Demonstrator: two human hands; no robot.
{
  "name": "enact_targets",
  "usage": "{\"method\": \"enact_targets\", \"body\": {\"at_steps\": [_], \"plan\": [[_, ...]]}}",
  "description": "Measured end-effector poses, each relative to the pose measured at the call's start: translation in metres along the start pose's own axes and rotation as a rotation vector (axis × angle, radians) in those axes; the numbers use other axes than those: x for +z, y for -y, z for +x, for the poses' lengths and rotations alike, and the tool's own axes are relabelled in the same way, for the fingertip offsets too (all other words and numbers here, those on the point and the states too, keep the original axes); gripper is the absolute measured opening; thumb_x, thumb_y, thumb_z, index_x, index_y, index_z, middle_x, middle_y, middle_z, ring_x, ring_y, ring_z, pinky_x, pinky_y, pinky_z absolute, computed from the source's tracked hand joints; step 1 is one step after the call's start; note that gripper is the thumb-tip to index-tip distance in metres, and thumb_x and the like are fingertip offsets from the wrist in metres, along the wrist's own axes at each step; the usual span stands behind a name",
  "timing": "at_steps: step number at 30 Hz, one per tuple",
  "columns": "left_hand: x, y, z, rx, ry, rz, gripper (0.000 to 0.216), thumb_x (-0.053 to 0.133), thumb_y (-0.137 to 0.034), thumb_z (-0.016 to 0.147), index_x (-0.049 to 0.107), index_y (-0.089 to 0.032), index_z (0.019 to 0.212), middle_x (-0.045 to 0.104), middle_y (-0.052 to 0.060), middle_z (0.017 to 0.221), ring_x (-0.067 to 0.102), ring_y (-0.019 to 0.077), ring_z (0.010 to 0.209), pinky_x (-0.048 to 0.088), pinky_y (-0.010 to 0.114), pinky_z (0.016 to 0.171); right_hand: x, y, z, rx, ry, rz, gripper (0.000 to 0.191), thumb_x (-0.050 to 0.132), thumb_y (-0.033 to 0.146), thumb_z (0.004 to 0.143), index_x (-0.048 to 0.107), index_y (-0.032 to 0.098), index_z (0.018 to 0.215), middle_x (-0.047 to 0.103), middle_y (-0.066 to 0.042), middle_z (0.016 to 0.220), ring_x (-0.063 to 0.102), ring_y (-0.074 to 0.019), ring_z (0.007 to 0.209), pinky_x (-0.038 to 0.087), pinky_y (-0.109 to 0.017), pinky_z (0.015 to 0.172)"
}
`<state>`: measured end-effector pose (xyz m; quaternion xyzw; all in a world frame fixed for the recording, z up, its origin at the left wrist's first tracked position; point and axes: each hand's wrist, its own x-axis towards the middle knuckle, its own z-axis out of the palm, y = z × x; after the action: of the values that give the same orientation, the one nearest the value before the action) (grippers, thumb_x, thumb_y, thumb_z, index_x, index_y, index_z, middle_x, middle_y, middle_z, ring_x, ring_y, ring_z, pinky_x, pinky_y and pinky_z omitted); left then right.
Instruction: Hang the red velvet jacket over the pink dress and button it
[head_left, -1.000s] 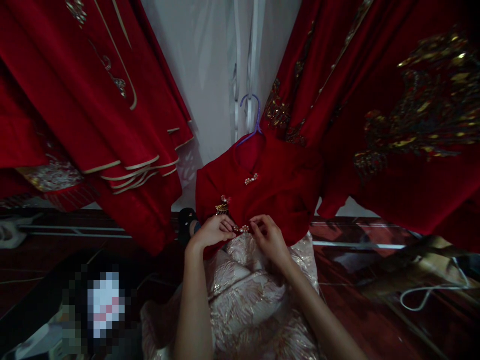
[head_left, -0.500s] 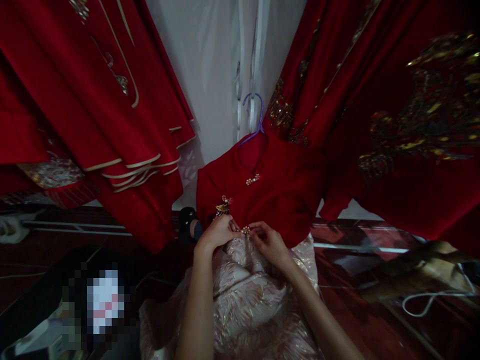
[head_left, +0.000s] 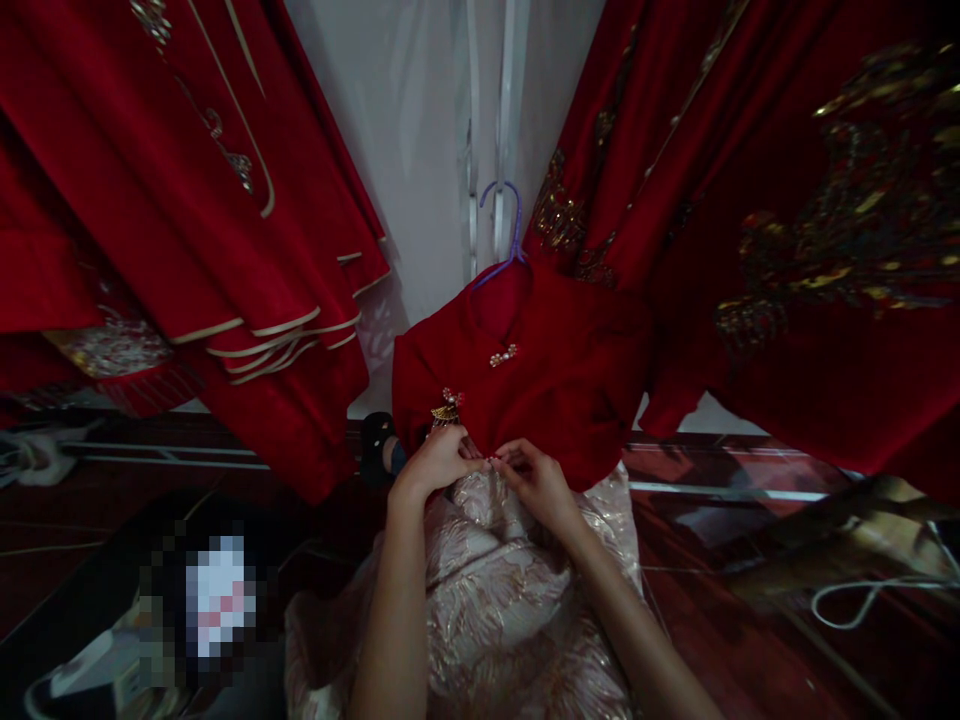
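Note:
A red garment (head_left: 555, 390) with a stand collar hangs on a purple hanger (head_left: 517, 215) in front of me. Beaded frog buttons (head_left: 503, 355) run down its front opening. At the lower front, my left hand (head_left: 441, 462) pinches one side of a small beaded frog button (head_left: 492, 461), mostly covered by fingertips. From the other side my right hand (head_left: 536, 483) closes thumb and fingers on the same button. A gold tasselled ornament (head_left: 444, 413) sits just above my left hand. Below the red part spreads shiny pale pink patterned fabric (head_left: 517, 610).
Red garments with pale piping (head_left: 247, 250) hang at left, and red ones with gold beadwork (head_left: 840, 240) at right. White metal poles (head_left: 484, 120) stand behind the hanger. Someone's dark shoe (head_left: 376, 448) shows at left. A white cord (head_left: 855, 605) lies at right.
My fingers have closed in over the beaded button, which shows less now. The right hand shifted slightly left and up; the garment has barely moved.

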<state>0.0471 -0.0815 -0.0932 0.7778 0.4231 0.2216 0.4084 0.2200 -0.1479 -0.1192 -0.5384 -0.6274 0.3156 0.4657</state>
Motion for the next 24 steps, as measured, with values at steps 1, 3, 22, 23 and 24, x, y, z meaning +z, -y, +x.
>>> {"method": "enact_targets", "body": {"at_steps": [1,3,22,23,24], "plan": [[0.000,0.000,0.000,0.009,-0.010,0.003,0.024,0.069,-0.033,0.064,0.063,-0.012,0.074,0.069,0.007,0.073,0.063,0.0153,0.065,0.048,0.024,0.060,0.001,-0.001,0.000,-0.002,-0.010,0.002,0.020,0.055,0.036,0.082,0.059,0.018,0.090,0.066,-0.004,0.084,0.063,-0.0135,0.076,0.049,-0.024,0.070],[0.000,-0.001,0.000,0.033,-0.038,0.026,0.023,0.068,-0.034,0.066,0.062,-0.013,0.073,0.068,0.007,0.072,0.063,0.0154,0.065,0.047,0.024,0.060,0.001,-0.002,0.000,0.001,-0.030,0.002,0.021,0.055,0.037,0.082,0.060,0.018,0.090,0.066,-0.004,0.083,0.063,-0.0138,0.075,0.049,-0.024,0.069],[0.005,0.002,0.002,0.006,-0.077,0.015,0.032,0.070,-0.038,0.066,0.057,-0.015,0.084,0.065,0.005,0.071,0.062,0.0159,0.064,0.046,0.024,0.058,0.001,-0.009,0.002,0.058,-0.055,0.048,0.027,0.058,0.041,0.079,0.063,0.017,0.089,0.068,-0.005,0.081,0.064,-0.0145,0.072,0.050,-0.026,0.067],[0.003,0.001,0.002,-0.006,-0.105,-0.042,0.040,0.074,-0.038,0.062,0.056,-0.015,0.089,0.065,0.005,0.074,0.062,0.0156,0.064,0.047,0.024,0.058,-0.003,-0.007,0.002,0.074,-0.034,0.069,0.027,0.058,0.041,0.079,0.063,0.016,0.088,0.067,-0.005,0.080,0.063,-0.0141,0.071,0.050,-0.025,0.066],[0.001,0.001,0.002,-0.013,-0.149,-0.111,0.049,0.077,-0.039,0.058,0.054,-0.015,0.095,0.066,0.005,0.079,0.062,0.0153,0.066,0.048,0.024,0.059,-0.008,-0.003,0.003,0.092,0.003,0.095,0.028,0.059,0.041,0.078,0.063,0.016,0.088,0.067,-0.005,0.080,0.063,-0.0137,0.069,0.050,-0.025,0.064]]}}
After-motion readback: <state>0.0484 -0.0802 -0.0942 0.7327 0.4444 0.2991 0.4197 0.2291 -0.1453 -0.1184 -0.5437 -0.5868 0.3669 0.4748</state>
